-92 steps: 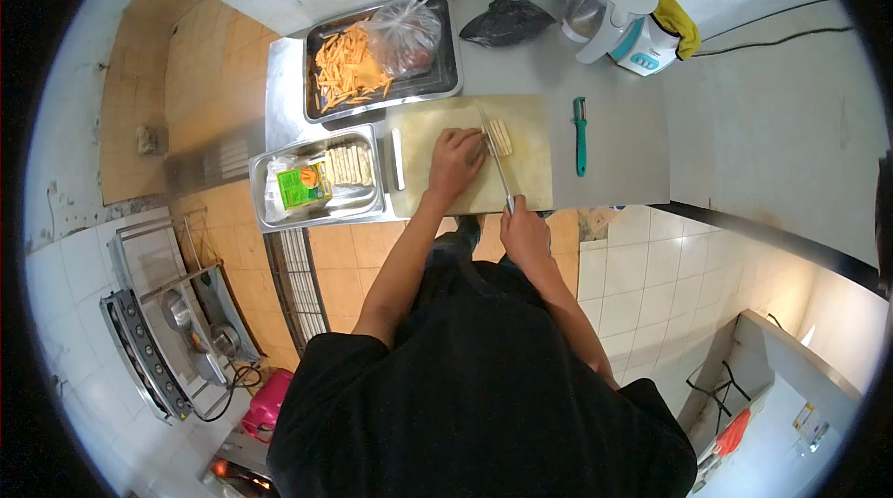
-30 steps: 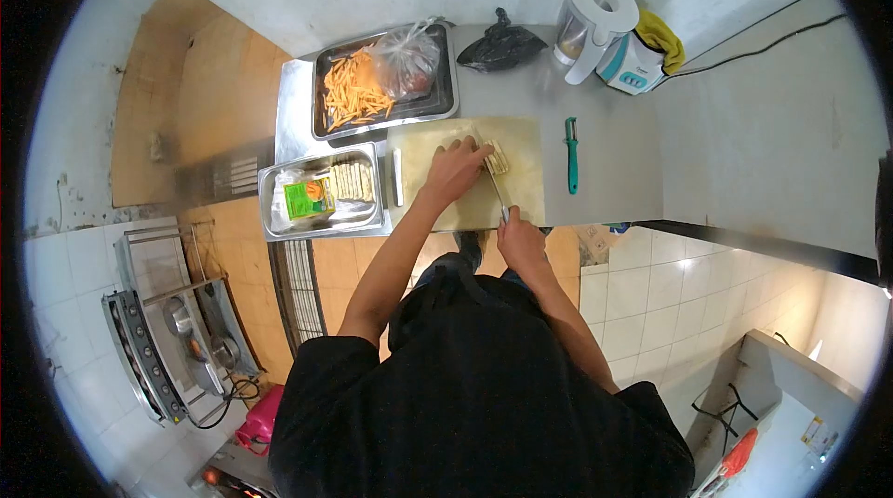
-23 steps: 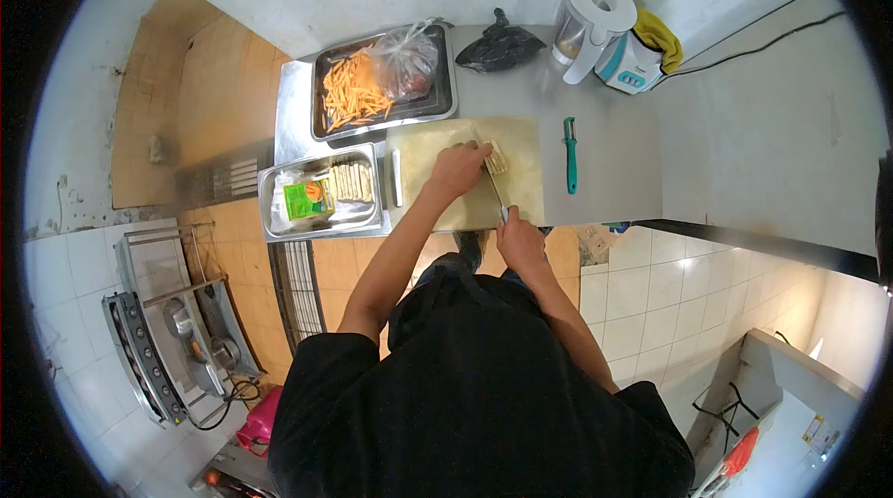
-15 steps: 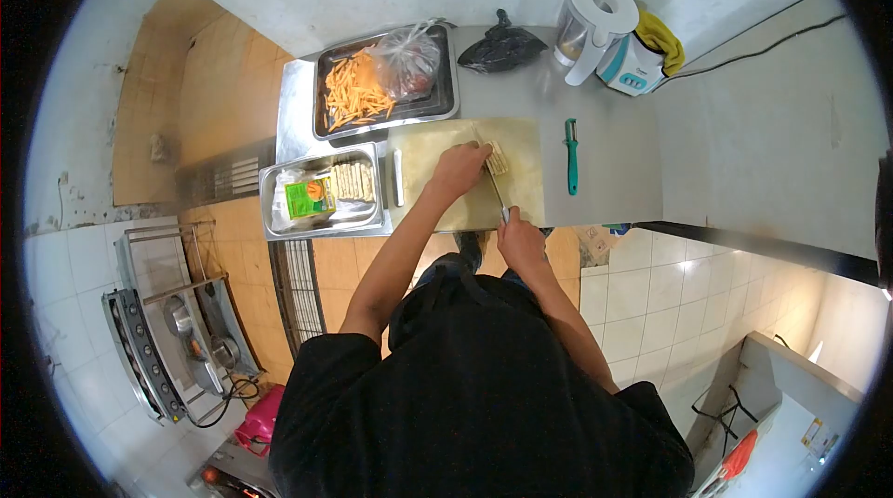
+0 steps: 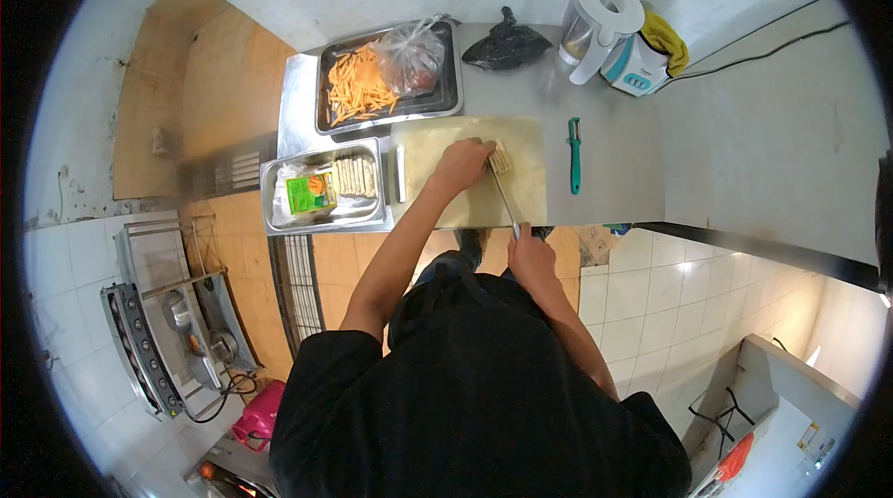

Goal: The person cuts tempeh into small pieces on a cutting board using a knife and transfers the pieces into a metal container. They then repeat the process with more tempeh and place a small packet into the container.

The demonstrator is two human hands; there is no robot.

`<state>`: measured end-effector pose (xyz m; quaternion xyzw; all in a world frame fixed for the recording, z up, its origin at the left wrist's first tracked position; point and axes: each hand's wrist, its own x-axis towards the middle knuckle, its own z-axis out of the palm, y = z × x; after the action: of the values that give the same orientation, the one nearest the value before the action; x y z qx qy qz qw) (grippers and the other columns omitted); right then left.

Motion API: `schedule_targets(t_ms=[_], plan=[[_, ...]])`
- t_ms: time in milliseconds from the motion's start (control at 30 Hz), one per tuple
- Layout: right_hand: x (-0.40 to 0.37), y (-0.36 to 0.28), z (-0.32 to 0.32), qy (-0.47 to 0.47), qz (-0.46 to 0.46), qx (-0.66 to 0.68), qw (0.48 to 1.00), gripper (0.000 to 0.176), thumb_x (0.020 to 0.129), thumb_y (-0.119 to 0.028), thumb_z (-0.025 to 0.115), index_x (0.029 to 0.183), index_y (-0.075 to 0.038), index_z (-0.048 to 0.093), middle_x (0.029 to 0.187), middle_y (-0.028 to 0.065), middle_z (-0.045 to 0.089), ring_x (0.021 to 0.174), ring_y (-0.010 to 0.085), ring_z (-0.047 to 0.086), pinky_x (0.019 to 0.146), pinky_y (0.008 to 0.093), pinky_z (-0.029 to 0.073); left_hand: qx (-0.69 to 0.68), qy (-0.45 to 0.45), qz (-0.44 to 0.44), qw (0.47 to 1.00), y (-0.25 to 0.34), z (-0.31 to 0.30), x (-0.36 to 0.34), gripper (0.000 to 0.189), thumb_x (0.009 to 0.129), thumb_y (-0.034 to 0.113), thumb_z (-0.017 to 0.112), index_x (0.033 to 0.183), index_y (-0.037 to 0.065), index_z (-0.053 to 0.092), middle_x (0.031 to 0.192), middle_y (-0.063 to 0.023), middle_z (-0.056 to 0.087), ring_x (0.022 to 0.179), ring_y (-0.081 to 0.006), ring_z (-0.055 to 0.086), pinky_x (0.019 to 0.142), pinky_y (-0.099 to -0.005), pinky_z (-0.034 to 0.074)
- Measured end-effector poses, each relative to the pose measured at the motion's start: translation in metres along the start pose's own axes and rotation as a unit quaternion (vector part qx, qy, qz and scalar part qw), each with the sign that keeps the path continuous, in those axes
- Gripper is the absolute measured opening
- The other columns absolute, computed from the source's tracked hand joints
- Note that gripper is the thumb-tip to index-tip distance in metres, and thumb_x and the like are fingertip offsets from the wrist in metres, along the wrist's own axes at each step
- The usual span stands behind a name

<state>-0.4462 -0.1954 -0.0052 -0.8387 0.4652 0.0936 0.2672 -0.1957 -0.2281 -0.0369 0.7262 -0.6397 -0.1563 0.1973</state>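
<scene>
On the yellowish cutting board [image 5: 437, 205] lies a small pale block of tempeh [image 5: 500, 159] with cut lines across it. My left hand [image 5: 465, 163] is closed, its fingertips pressed on the left side of the block. My right hand [image 5: 534, 258] wraps around the handle of a knife [image 5: 508, 204] at the board's near edge. The blade points away from me, and its tip end is at the block by my left fingers. In a steel pan [image 5: 383, 212] left of the board sit several pale sticks [image 5: 355, 177] and a green packet [image 5: 310, 194].
A dark tray [image 5: 448, 103] behind holds orange strips [image 5: 358, 84] and a plastic bag [image 5: 409, 61]. A green-handled peeler [image 5: 574, 159] lies right of the board. Farther back are a black bag [image 5: 507, 42] and a blender [image 5: 605, 24]. A white strip [image 5: 401, 172] lies along the board's left side.
My right hand has drawn the knife back toward me and slightly right, so more blade shows. My left hand stays at the tempeh. The whole view has shifted slightly.
</scene>
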Motion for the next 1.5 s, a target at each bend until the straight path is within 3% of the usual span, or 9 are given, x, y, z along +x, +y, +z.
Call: schedule_targets(t_ms=[367, 700, 767, 867, 900, 1100, 1333, 1433, 1500], plan=[[-0.102, 0.055, -0.067, -0.085, 0.007, -0.05, 0.995, 0.027, 0.099, -0.027, 0.06, 0.11, -0.004, 0.056, 0.074, 0.0251, 0.068, 0.07, 0.0464, 0.069, 0.065, 0.0582, 0.054, -0.062, -0.026, -0.015, 0.998, -0.004, -0.005, -0.002, 0.024, 0.087, 0.007, 0.063, 0.111, 0.006, 0.064, 0.098, -0.0191, 0.07, 0.095, -0.0399, 0.069, 0.082, -0.051, 0.055], [-0.018, 0.037, -0.042, 0.091, -0.004, 0.047, 0.995, 0.033, 0.101, -0.027, 0.057, 0.124, -0.004, 0.055, 0.078, 0.0253, 0.069, 0.073, 0.0463, 0.069, 0.068, 0.0561, 0.054, -0.246, 0.05, -0.18, 0.951, -0.004, 0.005, -0.02, 0.052, 0.081, 0.004, 0.073, 0.13, 0.005, 0.053, 0.116, -0.02, 0.067, 0.105, -0.0408, 0.067, 0.092, -0.048, 0.054], [0.001, 0.03, -0.034, 0.122, -0.006, 0.066, 0.99, 0.036, 0.101, -0.027, 0.057, 0.129, -0.005, 0.055, 0.079, 0.0254, 0.07, 0.075, 0.0461, 0.069, 0.069, 0.056, 0.054, -0.206, 0.2, -0.12, 0.95, 0.001, 0.025, -0.024, 0.067, 0.09, 0.018, 0.075, 0.145, -0.002, 0.043, 0.145, -0.0259, 0.051, 0.135, -0.0419, 0.051, 0.113, -0.0457, 0.043], [0.02, 0.023, -0.022, 0.146, -0.012, 0.073, 0.987, 0.043, 0.1, -0.024, 0.056, 0.141, -0.009, 0.051, 0.083, 0.0245, 0.072, 0.077, 0.0449, 0.07, 0.069, 0.0555, 0.055, -0.231, 0.198, -0.104, 0.947, 0.02, 0.044, -0.029, 0.086, 0.098, 0.033, 0.069, 0.158, -0.008, 0.023, 0.163, -0.0294, 0.026, 0.153, -0.0425, 0.026, 0.125, -0.0455, 0.024], [0.022, 0.022, -0.017, 0.16, -0.026, 0.067, 0.985, 0.046, 0.1, -0.023, 0.056, 0.144, -0.011, 0.049, 0.087, 0.0235, 0.072, 0.078, 0.0444, 0.07, 0.07, 0.0552, 0.055, -0.322, 0.158, -0.118, 0.926, 0.022, 0.052, -0.031, 0.096, 0.103, 0.045, 0.06, 0.162, -0.008, 0.004, 0.166, -0.0341, 0.012, 0.155, -0.0466, 0.017, 0.127, -0.0473, 0.017], [0.017, 0.015, 0.009, 0.147, -0.021, 0.047, 0.988, 0.051, 0.099, -0.023, 0.055, 0.149, -0.014, 0.047, 0.091, 0.023, 0.074, 0.079, 0.0441, 0.071, 0.071, 0.0543, 0.055, -0.466, 0.173, -0.135, 0.857, 0.057, 0.067, -0.024, 0.099, 0.107, 0.044, 0.05, 0.159, -0.009, -0.014, 0.164, -0.0409, 0.003, 0.154, -0.0527, 0.008, 0.127, -0.0491, 0.011], [0.013, 0.007, 0.017, 0.109, -0.004, 0.065, 0.992, 0.051, 0.099, -0.022, 0.055, 0.148, -0.01, 0.049, 0.091, 0.0249, 0.073, 0.078, 0.0448, 0.071, 0.072, 0.0555, 0.055, -0.391, 0.155, -0.125, 0.899, 0.058, 0.074, -0.022, 0.098, 0.107, 0.047, 0.046, 0.158, -0.009, -0.018, 0.166, -0.0381, -0.007, 0.156, -0.0503, 0.001, 0.127, -0.0517, 0.006], [0.011, 0.01, 0.013, 0.137, -0.019, 0.119, 0.983, 0.051, 0.1, -0.023, 0.055, 0.148, -0.011, 0.048, 0.088, 0.0262, 0.072, 0.078, 0.0469, 0.07, 0.072, 0.0566, 0.054, -0.413, 0.181, -0.12, 0.884, 0.058, 0.063, -0.022, 0.096, 0.104, 0.04, 0.056, 0.16, -0.01, -0.004, 0.167, -0.0362, 0.0, 0.156, -0.0511, 0.004, 0.126, -0.056, 0.009], [0.01, 0.015, 0.009, 0.134, -0.014, 0.155, 0.979, 0.05, 0.1, -0.024, 0.055, 0.148, -0.012, 0.048, 0.088, 0.027, 0.072, 0.079, 0.0481, 0.069, 0.072, 0.0571, 0.054, -0.243, 0.218, -0.061, 0.943, 0.049, 0.05, -0.028, 0.092, 0.095, 0.029, 0.071, 0.16, -0.007, 0.016, 0.166, -0.032, 0.014, 0.154, -0.0514, 0.014, 0.125, -0.0588, 0.016]])
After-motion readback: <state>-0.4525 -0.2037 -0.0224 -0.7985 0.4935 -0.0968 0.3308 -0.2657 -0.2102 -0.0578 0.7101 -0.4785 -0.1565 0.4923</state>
